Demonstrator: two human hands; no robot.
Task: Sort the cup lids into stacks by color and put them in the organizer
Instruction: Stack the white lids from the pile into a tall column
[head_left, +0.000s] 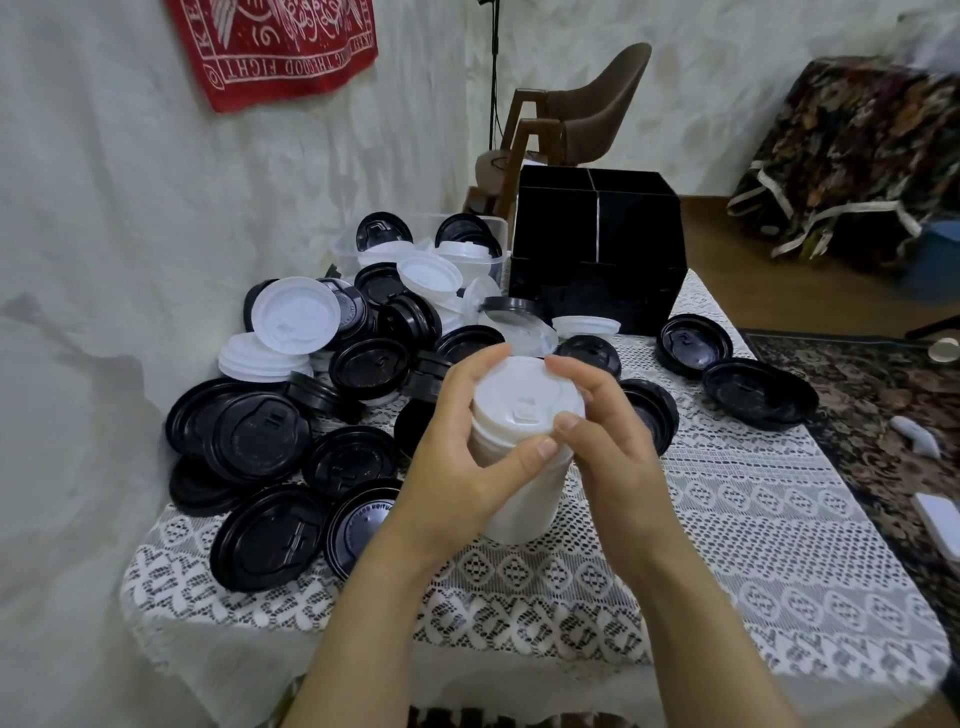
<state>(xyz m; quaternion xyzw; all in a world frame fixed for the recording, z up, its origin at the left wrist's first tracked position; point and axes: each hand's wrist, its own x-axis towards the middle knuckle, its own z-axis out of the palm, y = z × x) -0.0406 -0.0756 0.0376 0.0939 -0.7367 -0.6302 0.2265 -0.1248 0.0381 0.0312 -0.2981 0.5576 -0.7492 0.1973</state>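
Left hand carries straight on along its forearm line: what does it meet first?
The left hand grips the white lid stack, so that leads. Past it, probably the loose black lid right behind, before the black organizer; depth is unclear.

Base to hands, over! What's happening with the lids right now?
Left hand and right hand both grip the white lid stack, upright. Organizer beyond it, untouched. Loose lid pile sits ahead, leftward.
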